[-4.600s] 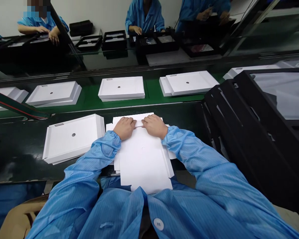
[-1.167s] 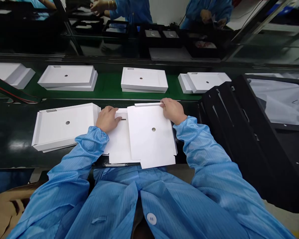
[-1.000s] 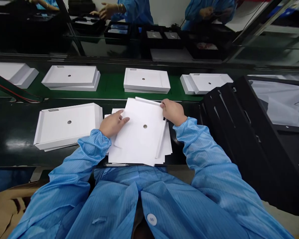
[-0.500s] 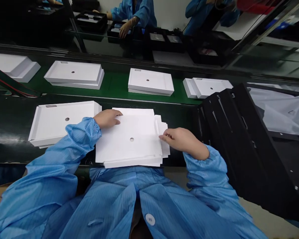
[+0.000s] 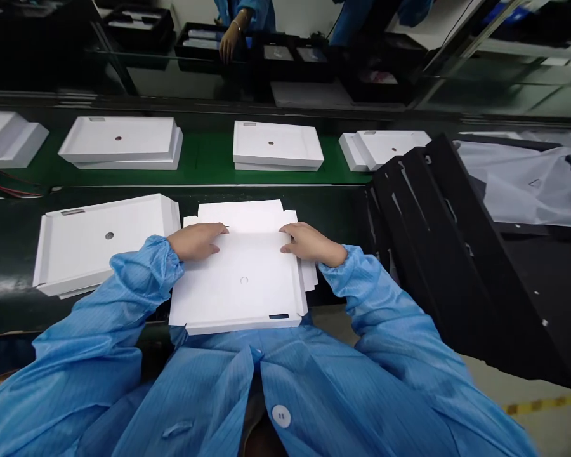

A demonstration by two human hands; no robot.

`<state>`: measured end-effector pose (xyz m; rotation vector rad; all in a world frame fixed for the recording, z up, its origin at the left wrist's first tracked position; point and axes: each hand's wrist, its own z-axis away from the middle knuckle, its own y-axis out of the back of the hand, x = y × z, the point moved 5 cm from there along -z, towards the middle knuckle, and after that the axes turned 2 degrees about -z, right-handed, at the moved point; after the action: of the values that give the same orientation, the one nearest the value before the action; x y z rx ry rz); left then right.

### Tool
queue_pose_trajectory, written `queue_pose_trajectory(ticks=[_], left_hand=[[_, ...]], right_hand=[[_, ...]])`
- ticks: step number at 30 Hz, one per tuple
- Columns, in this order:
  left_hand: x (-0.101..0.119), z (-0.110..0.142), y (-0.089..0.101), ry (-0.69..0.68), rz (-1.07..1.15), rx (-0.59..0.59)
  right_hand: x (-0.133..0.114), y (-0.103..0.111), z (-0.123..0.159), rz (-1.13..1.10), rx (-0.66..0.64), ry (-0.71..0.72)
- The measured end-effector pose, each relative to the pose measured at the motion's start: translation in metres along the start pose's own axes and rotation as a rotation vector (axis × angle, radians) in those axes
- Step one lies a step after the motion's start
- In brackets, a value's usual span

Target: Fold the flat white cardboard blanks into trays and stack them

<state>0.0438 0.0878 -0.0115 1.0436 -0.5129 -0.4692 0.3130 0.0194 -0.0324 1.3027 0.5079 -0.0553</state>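
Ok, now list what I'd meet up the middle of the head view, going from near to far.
Coat button → white card with the left hand and right hand on it → white box on the green strip → black trays.

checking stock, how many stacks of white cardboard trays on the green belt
4 clear: far-left stack, left-of-centre stack, central stack, right stack; more may be hidden behind the black slotted panels.

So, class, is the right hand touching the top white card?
Touching: in the head view, the right hand rests its fingers on the top white card.
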Motion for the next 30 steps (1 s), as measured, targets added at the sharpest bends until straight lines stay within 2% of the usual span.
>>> queue_pose_trajectory(ticks=[4, 10, 13, 17, 20, 23, 25, 28, 30], left_hand=[[0.000, 0.022, -0.018, -0.041, -0.044, 0.033], [0.025, 0.056, -0.032, -0.140, -0.158, 0.227], [0.038, 0.071, -0.046, -0.197, -0.207, 0.234], [0.042, 0.087, -0.060, -0.215, -0.204, 0.285], [0.044, 0.093, -0.063, -0.232, -0.224, 0.338], [0.047, 0.093, -0.062, -0.243, -0.260, 0.340], [0.049, 0.090, -0.058, -0.229, -0.275, 0.322], [0.051, 0.082, -0.050, -0.188, -0.305, 0.289], [0.051, 0.073, -0.043, -0.165, -0.311, 0.259]], right_hand=[[-0.015, -0.010, 0.011, 0.011, 0.031, 0.079], [-0.038, -0.020, 0.036, 0.166, 0.101, 0.207], [-0.049, -0.028, 0.053, 0.234, 0.088, 0.241], [-0.060, -0.035, 0.076, 0.238, 0.109, 0.241], [-0.062, -0.036, 0.087, 0.207, 0.191, 0.240], [-0.060, -0.037, 0.094, 0.146, 0.291, 0.263], [-0.052, -0.038, 0.095, 0.082, 0.337, 0.214], [-0.033, -0.042, 0.095, -0.008, 0.365, 0.006], [-0.022, -0.046, 0.093, -0.070, 0.351, -0.080]])
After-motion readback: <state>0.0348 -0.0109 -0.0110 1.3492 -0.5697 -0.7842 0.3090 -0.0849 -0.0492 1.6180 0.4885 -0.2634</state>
